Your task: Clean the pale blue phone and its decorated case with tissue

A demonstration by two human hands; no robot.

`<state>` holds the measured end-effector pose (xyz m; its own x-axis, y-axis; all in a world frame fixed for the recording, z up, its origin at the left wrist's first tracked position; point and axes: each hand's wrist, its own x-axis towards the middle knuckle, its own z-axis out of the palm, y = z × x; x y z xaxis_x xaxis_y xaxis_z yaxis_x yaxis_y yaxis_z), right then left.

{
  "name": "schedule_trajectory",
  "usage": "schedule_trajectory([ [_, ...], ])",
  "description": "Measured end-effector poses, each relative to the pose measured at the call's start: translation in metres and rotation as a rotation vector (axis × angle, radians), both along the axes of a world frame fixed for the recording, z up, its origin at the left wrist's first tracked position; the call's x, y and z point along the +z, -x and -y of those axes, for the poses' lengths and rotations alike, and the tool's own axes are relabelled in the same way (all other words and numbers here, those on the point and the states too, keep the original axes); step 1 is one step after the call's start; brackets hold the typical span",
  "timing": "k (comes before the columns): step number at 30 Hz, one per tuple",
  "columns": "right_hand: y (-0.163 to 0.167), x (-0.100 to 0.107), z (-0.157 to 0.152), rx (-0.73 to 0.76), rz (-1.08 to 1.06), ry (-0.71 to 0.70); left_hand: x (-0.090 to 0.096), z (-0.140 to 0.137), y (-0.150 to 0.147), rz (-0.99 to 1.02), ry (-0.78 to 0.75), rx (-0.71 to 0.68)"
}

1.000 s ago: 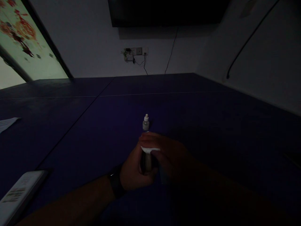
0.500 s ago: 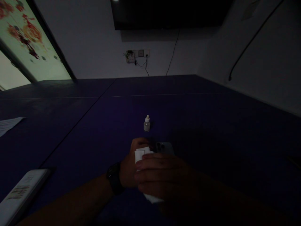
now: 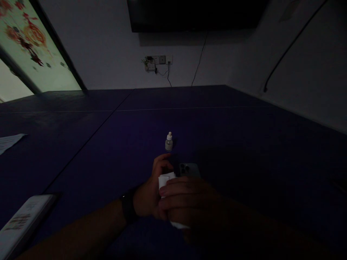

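My right hand is closed on a folded white tissue, its fingers lying across it. The tissue is pressed against the palm side of my left hand, which wears a dark watch. My left fingers are bent and spread apart, with a gap between them, and their lower part is hidden behind the tissue and right hand. Just beyond my right fingers lies a smartphone, camera side up and partly covered. A small dropper bottle with a white cap stands upright past my left fingertips.
The dark blue table runs to the far wall. At lower left lies a long white box, with a printed paper farther back. A dark screen hangs above wall sockets.
My left hand has turned and its fingers have opened out a little. The tissue and right hand have shifted slightly right. The bottle and phone stay in place.
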<state>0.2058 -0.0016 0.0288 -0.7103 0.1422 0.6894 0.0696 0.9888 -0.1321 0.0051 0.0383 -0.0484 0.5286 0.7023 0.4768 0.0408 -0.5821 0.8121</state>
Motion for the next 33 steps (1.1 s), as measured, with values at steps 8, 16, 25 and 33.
schedule_trajectory([
  [8, 0.014, -0.028, 0.001, 0.071, -0.079, 0.147, 0.010, -0.005, 0.005, -0.132, -0.256, -0.065],
  [16, 0.000, -0.039, -0.021, -0.015, -0.091, 0.049, 0.015, -0.009, 0.000, -0.163, -0.383, -0.143],
  [25, -0.013, -0.042, -0.032, -0.006, -0.009, 0.080, 0.002, -0.011, 0.007, -0.210, -0.296, -0.111],
  [33, -0.011, -0.042, -0.017, 0.055, -0.110, 0.088, 0.009, -0.007, 0.007, -0.207, -0.186, -0.075],
])
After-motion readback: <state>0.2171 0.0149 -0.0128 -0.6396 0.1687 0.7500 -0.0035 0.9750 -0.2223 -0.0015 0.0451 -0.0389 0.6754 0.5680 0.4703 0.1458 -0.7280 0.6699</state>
